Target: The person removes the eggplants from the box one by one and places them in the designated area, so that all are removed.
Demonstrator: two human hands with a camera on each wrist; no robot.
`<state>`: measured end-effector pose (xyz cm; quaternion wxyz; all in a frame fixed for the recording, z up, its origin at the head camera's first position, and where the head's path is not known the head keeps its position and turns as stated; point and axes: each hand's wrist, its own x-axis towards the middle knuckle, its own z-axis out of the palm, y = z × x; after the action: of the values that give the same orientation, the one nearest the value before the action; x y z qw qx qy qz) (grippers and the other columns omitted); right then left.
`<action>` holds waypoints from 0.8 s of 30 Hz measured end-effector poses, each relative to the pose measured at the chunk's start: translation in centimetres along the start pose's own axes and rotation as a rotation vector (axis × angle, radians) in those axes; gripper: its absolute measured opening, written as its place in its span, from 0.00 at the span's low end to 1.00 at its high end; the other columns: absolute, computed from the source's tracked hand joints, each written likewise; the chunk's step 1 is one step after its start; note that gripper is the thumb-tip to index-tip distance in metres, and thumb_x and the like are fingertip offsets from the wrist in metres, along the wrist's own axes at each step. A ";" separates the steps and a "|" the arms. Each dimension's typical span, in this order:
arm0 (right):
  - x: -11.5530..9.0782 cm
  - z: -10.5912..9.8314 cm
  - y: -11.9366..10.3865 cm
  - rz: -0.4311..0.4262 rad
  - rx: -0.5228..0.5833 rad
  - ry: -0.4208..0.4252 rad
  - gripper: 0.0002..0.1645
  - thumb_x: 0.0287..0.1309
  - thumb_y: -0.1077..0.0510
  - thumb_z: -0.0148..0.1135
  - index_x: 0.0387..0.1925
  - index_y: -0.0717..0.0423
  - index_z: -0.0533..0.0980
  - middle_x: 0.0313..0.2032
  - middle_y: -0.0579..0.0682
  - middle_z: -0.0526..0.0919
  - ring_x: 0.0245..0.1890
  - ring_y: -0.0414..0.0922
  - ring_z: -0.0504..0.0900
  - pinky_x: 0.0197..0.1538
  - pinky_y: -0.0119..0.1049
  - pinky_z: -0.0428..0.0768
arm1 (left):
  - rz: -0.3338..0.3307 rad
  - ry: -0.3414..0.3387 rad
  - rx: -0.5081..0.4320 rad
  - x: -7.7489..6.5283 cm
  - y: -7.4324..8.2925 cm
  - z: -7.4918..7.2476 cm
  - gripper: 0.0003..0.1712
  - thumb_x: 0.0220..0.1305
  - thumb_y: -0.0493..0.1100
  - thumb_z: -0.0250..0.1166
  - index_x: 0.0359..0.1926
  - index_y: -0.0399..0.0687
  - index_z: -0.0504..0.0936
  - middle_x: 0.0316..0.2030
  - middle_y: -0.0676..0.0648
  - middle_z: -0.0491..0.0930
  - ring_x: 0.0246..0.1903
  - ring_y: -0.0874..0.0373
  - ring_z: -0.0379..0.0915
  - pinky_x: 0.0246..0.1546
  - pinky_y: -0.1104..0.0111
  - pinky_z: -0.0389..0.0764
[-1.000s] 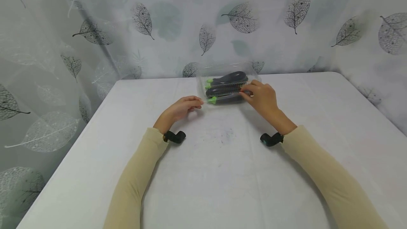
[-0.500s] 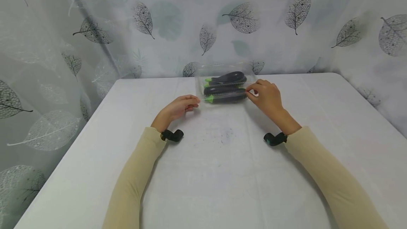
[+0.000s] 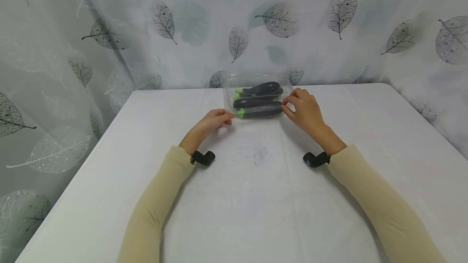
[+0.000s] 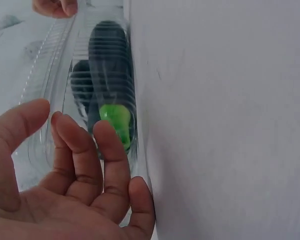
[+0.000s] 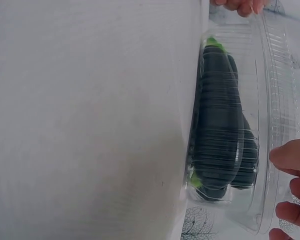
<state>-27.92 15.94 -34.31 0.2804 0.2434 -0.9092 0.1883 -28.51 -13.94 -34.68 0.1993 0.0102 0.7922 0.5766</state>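
Observation:
A clear ribbed plastic box holds several dark eggplants with green caps, at the far edge of the table. At the box's front left corner, my left hand has its thumb and fingertips on either side of the rim, as the left wrist view shows. My right hand pinches the front rim near the right corner, its thumb on the near side. The eggplants lie on their sides, seen through the plastic wall. Whether the lid is fully closed cannot be made out.
A white cloth covers the table. Behind the box hangs a leaf-patterned curtain, which also runs along both sides. Each wrist wears a black camera mount, on the left and on the right.
My right hand has slid to the right along the front rim to near the corner. My left hand drew back slightly, then came right again onto the left corner.

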 end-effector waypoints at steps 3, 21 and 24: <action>0.0 0.0 0.0 -0.001 0.010 0.000 0.05 0.57 0.62 0.69 0.32 0.62 0.82 0.36 0.58 0.74 0.37 0.57 0.71 0.37 0.52 0.68 | -0.020 0.040 0.011 -0.1 0.2 0.7 0.25 0.70 0.52 0.59 0.56 0.37 0.76 0.44 0.45 0.80 0.50 0.54 0.75 0.48 0.67 0.71; 0.2 0.4 0.0 -0.041 -0.026 -0.026 0.06 0.60 0.61 0.66 0.34 0.61 0.78 0.40 0.61 0.72 0.39 0.59 0.71 0.35 0.52 0.71 | -0.054 0.175 -0.170 0.4 -0.1 1.7 0.16 0.68 0.54 0.62 0.37 0.44 0.77 0.34 0.52 0.77 0.38 0.61 0.77 0.39 0.69 0.75; 0.3 0.4 0.0 -0.058 -0.024 0.003 0.06 0.59 0.61 0.68 0.33 0.61 0.79 0.39 0.60 0.73 0.38 0.59 0.71 0.34 0.52 0.71 | -0.054 0.170 -0.177 0.3 -0.1 1.6 0.15 0.69 0.53 0.61 0.34 0.47 0.75 0.33 0.52 0.76 0.38 0.60 0.76 0.39 0.69 0.75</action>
<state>-28.27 15.62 -34.48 0.2902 0.2659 -0.9035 0.1694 -28.28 -12.47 -35.22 0.1470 -0.0779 0.7522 0.6376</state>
